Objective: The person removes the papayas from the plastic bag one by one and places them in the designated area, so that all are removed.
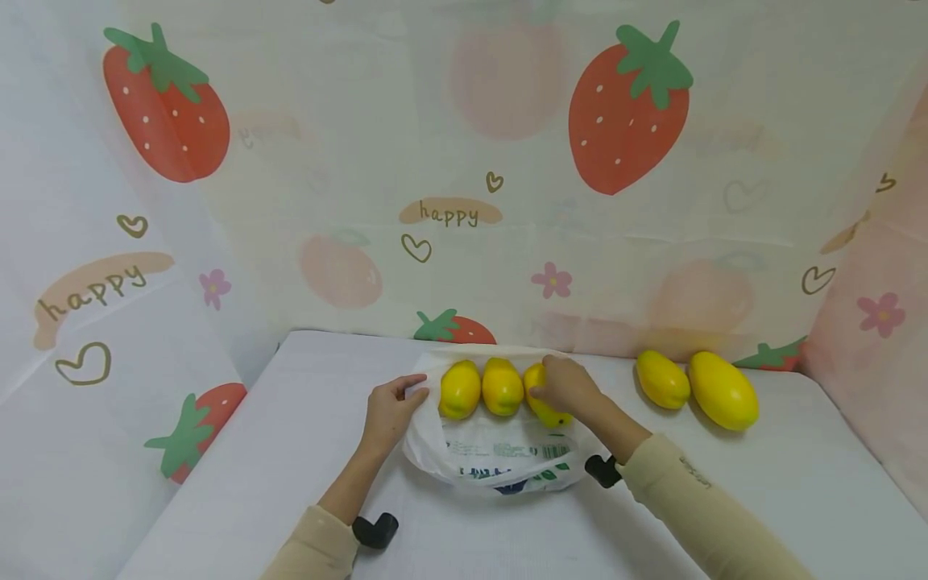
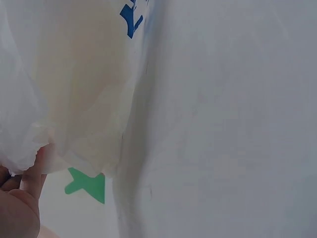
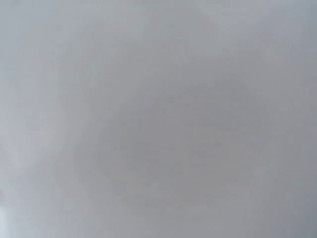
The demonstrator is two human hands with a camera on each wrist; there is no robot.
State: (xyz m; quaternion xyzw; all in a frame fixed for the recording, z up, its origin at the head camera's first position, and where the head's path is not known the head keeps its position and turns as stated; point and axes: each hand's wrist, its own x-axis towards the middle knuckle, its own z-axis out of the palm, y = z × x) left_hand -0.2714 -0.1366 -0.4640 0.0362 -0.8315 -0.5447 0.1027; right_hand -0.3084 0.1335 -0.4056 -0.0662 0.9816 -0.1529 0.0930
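A white plastic bag (image 1: 500,459) with printed lettering lies on the table, its mouth spread open. Inside it two smooth yellow fruits (image 1: 460,390) sit side by side, their exact kind unclear. My right hand (image 1: 573,388) grips a third yellow fruit (image 1: 554,414) at the right of the row, with a dark spot at its tip. At the bag's left edge, my left hand (image 1: 390,411) pinches the plastic between thumb and fingers. The left wrist view shows those fingers (image 2: 33,181) on the thin white film. Only a blurred pale surface fills the right wrist view.
Two more yellow fruits (image 1: 723,391) lie together at the back right of the white table (image 1: 275,451). A curtain printed with strawberries (image 1: 629,113) hangs behind and at both sides. Black wrist-camera mounts (image 1: 375,532) stick out beneath both forearms.
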